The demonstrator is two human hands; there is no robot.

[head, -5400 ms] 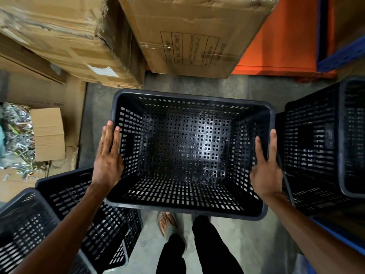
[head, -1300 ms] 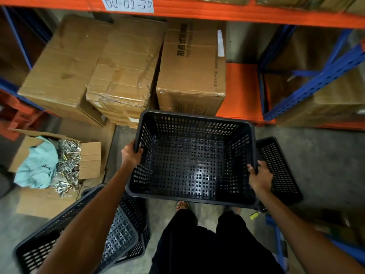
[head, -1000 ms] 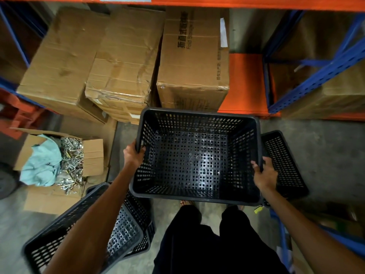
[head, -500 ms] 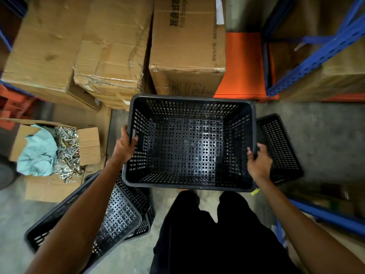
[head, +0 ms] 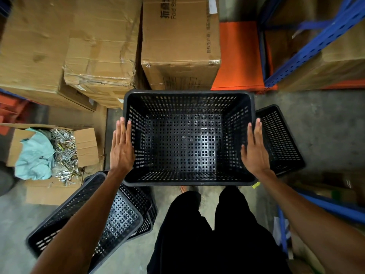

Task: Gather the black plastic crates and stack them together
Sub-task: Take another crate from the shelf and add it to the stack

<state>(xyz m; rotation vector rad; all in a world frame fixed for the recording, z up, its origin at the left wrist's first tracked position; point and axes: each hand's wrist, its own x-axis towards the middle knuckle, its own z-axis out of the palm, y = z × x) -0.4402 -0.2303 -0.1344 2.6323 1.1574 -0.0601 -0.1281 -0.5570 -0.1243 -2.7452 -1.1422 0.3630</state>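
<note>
Black crate (head: 188,139) between flat left hand (head: 120,149) and right hand (head: 254,153), fingers (head: 257,129) straight.

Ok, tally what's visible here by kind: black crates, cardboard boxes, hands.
Black crates: 4 (centre crate, right crate, two nested lower left)
Cardboard boxes: at least 5, some cut off
Hands: 2 (left hand, right hand)
Total: at least 11

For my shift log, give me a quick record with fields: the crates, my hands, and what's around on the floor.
centre crate: black crate, empty, upright
left hand: left hand flat, fingers straight, at crate's left wall
right hand: right hand flat, at crate's right wall
right of it: smaller crate on floor
lower left: tilted crates
floor box: open carton with metal hardware and teal cloth
</note>
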